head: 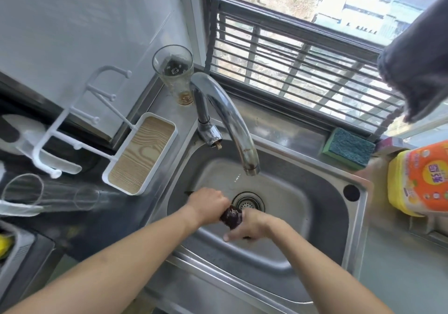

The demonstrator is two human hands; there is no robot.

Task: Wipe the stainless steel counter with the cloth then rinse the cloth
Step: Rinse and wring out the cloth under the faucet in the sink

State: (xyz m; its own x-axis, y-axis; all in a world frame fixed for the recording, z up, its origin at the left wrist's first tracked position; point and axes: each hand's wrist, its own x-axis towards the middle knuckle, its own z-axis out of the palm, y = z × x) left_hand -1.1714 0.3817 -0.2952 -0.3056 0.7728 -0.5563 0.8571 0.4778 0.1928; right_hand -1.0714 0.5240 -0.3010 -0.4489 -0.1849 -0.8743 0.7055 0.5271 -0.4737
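Home kitchen, stainless steel sink (334,183) with curved faucet (232,120) set in a counter (392,265), scrub sponge (349,150), dish soap bottle (419,180) (orange label), drinking glass (173,71), barred window (303,57) behind

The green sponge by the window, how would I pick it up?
The green sponge leans on its edge against the window frame at the back of the sink, blue scrubby face showing. I'd reach over the sink from the front and pinch its top edge, thumb on the blue face and fingers behind. Both hands are busy now: the left hand and right hand grip the dark cloth.
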